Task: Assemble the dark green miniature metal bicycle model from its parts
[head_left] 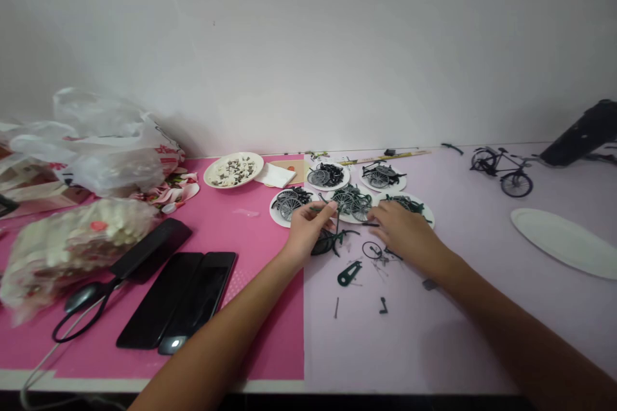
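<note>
My left hand [312, 223] is closed in a pinch on a dark green model bicycle frame [339, 239]. A black wheel [322, 244] shows beneath that hand, at one end of the frame. My right hand [405, 234] is bent beside the plates, with a small dark rod-shaped piece [370, 225] between thumb and fingertips. Just below it lie a thin wheel ring [372, 250] and some fine loose parts. Nearer to me are a green chain guard [349, 273], a thin pin [336, 307] and a small crank-like piece [383, 306].
Several white plates of bicycle parts [328, 175] stand behind my hands. An assembled model bicycle [501, 170] and an oval white plate [563, 241] are at right. Leftward are a bowl of small pieces [234, 170], two phones [178, 302], a black cabled object [152, 250] and plastic bags [110, 141].
</note>
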`<state>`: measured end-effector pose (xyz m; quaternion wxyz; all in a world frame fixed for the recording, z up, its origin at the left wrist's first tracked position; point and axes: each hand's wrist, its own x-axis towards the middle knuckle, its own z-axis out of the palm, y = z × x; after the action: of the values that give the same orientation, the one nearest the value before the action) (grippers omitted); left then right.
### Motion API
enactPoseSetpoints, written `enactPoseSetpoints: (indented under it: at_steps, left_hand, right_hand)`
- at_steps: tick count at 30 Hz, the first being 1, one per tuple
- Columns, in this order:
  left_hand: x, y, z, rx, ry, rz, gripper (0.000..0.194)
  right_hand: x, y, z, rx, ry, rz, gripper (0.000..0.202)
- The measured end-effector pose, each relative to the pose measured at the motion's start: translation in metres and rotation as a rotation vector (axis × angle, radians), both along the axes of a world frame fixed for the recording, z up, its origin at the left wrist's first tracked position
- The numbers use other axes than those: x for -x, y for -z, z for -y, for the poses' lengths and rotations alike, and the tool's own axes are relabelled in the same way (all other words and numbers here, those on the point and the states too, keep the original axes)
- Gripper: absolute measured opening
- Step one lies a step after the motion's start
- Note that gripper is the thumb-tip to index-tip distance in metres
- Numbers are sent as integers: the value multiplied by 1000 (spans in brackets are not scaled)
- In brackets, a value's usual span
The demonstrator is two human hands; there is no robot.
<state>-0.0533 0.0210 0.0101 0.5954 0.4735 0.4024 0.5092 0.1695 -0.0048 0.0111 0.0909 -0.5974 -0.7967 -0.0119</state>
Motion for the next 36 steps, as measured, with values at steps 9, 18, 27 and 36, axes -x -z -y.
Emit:
enactPoseSetpoints:
  at_steps: [9, 18, 27, 36]
  left_hand:
    - [-1, 4, -2, -3, -86, 55, 47]
    - [-2, 4, -1, -15, -61, 37, 46]
    - [-3, 6, 1, 8, -40, 40, 47]
    - [29, 6, -38, 96, -305, 342, 44]
  right_hand:
    - [22, 2, 15, 152, -214, -313, 18]
    - [25, 16, 8, 285, -281, -422, 16]
    - [27, 11, 10, 292, -202, -374, 17]
    - [25, 14, 9, 325, -194, -405, 26]
